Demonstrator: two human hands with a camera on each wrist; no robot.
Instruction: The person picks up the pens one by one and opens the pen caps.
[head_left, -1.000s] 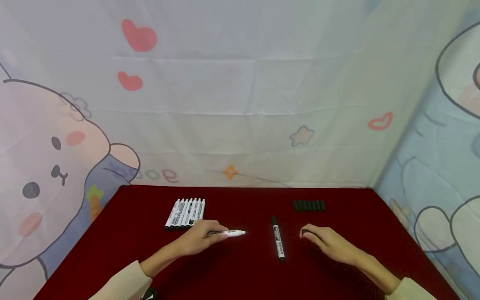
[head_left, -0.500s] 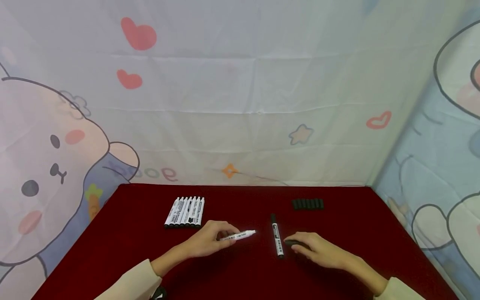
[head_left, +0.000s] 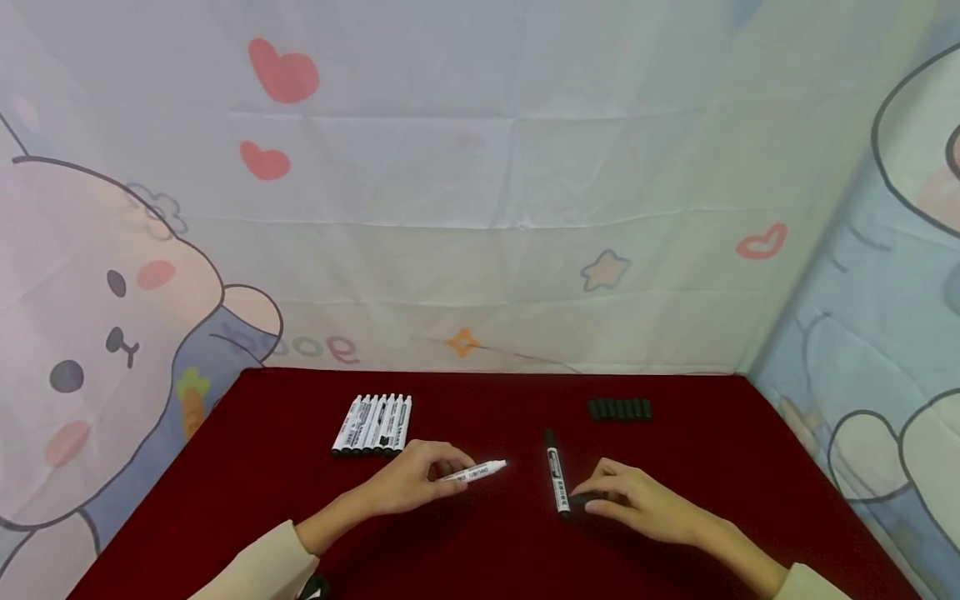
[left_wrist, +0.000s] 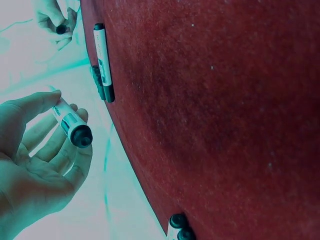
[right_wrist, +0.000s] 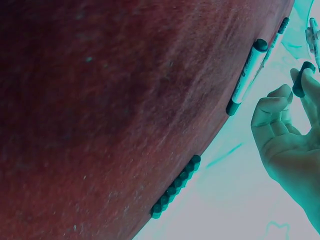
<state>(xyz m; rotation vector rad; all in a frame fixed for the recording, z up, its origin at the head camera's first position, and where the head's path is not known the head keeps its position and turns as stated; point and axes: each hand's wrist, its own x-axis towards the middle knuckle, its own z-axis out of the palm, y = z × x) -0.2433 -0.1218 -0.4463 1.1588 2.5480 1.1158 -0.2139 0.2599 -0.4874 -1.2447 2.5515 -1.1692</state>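
In the head view my left hand (head_left: 408, 482) holds a white marker (head_left: 477, 472) without a cap, its white tip pointing right. The left wrist view shows this marker's black end (left_wrist: 81, 136), with thumb and fingers around the barrel. My right hand (head_left: 647, 502) pinches a black marker cap (head_left: 581, 499) between thumb and fingers, plainer in the right wrist view as a short dark cap (right_wrist: 303, 79). Between the hands a capped marker (head_left: 557, 477) lies on the table, black cap toward the back. The held marker and the held cap are apart.
Several uncapped white markers (head_left: 372, 425) lie side by side at the back left of the red-covered table (head_left: 480, 550). A row of several black caps (head_left: 619, 409) lies at the back right. A patterned cloth (head_left: 480, 208) hangs behind the table.
My left hand has shifted right with the marker, whose tip now angles slightly upward in the view. My right hand has moved left and a little nearer with the cap, close to the capped marker.
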